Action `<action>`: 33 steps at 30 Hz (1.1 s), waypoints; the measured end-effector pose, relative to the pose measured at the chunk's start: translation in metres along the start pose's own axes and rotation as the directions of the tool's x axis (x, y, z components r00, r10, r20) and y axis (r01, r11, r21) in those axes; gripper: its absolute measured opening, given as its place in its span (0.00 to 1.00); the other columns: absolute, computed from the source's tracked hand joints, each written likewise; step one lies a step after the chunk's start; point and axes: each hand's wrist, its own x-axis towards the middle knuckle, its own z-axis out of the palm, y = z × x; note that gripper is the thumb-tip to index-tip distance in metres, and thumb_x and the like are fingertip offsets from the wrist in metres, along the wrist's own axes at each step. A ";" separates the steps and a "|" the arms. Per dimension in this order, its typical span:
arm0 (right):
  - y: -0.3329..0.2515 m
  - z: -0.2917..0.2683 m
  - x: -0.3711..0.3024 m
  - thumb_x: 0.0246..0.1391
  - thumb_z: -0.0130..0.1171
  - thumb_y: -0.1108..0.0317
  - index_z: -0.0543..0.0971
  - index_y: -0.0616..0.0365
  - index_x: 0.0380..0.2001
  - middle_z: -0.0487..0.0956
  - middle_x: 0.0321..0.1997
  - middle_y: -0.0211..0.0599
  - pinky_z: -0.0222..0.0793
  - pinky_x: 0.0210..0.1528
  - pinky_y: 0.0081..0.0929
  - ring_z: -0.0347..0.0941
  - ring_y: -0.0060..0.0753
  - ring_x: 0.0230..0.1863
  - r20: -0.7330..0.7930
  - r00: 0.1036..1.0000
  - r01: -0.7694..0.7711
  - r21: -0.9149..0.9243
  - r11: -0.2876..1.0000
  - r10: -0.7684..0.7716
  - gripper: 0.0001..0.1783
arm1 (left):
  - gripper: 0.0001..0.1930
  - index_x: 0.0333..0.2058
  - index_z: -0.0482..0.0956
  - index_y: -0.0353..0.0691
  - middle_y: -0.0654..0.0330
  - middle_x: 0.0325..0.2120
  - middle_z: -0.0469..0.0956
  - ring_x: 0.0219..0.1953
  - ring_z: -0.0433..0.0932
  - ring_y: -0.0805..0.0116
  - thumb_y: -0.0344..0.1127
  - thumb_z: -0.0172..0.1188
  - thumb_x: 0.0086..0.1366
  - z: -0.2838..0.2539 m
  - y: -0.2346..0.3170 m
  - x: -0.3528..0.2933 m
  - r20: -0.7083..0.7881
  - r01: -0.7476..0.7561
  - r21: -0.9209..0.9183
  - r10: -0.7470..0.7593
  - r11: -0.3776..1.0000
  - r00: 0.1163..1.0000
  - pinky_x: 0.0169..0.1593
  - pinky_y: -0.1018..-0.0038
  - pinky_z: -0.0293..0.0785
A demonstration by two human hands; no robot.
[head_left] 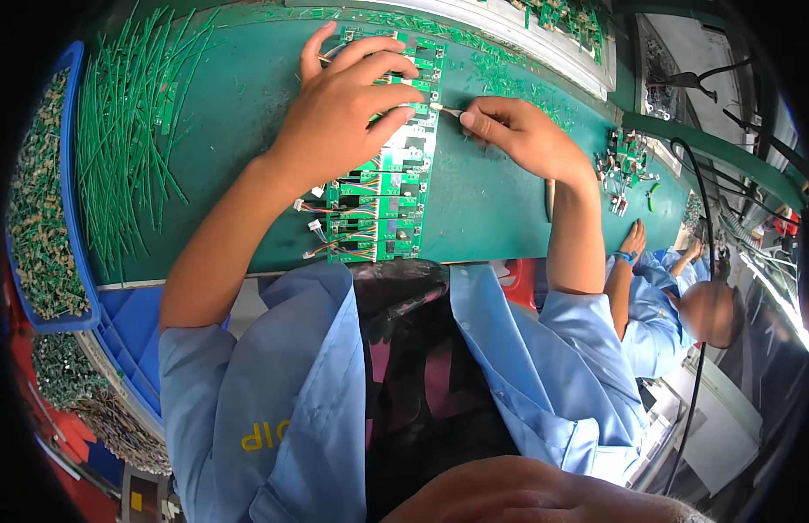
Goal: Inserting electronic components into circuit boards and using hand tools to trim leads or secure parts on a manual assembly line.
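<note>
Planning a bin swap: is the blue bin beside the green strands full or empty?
It looks full: small green and tan pieces spread across the blue bin wall to wall; depth is hidden.

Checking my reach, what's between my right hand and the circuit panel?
In the head view, a thin pale-tipped tool in your right hand points at the panel.

The green table (491,209) looks smooth and a bit shiny. On the table, the circuit boards (404,207) are shiny. At its left end, the bin (86,279) is smooth plastic. By its near edge, the shirt (247,392) is dull cloth.
</note>
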 end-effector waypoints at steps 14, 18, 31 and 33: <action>-0.033 0.006 -0.032 0.76 0.55 0.57 0.80 0.70 0.33 0.79 0.26 0.58 0.70 0.34 0.52 0.66 0.51 0.23 -0.195 0.980 -0.084 -0.540 0.837 -0.027 0.24 | 0.04 0.26 0.85 0.53 0.69 0.43 0.79 0.61 0.75 0.59 0.36 0.71 0.58 0.047 0.003 0.008 -0.181 -0.039 -0.113 0.018 0.993 0.983 0.73 0.23 0.42; -0.013 -0.007 -0.018 0.76 0.55 0.60 0.80 0.67 0.35 0.77 0.24 0.50 0.69 0.32 0.45 0.68 0.43 0.23 -0.154 0.985 -0.021 -0.538 0.842 -0.074 0.20 | 0.05 0.24 0.84 0.52 0.68 0.42 0.79 0.62 0.75 0.58 0.35 0.71 0.57 0.043 -0.002 0.004 -0.172 -0.032 -0.070 0.019 0.997 0.985 0.75 0.21 0.37; 0.022 0.035 -0.028 0.78 0.55 0.59 0.81 0.61 0.38 0.79 0.30 0.32 0.69 0.37 0.26 0.71 0.26 0.31 0.053 0.998 -0.031 0.299 0.954 0.016 0.17 | 0.14 0.35 0.82 0.54 0.65 0.50 0.75 0.70 0.69 0.55 0.40 0.76 0.51 0.027 -0.004 -0.001 -0.065 -0.027 -0.104 0.021 0.994 0.998 0.76 0.20 0.29; 0.023 0.033 -0.028 0.78 0.56 0.59 0.81 0.61 0.38 0.79 0.30 0.32 0.69 0.37 0.26 0.71 0.26 0.31 0.053 0.999 -0.015 0.291 0.956 0.000 0.17 | 0.14 0.35 0.82 0.54 0.65 0.50 0.75 0.70 0.69 0.55 0.40 0.76 0.50 0.024 -0.003 -0.001 -0.057 -0.025 -0.109 0.019 0.994 0.998 0.76 0.20 0.28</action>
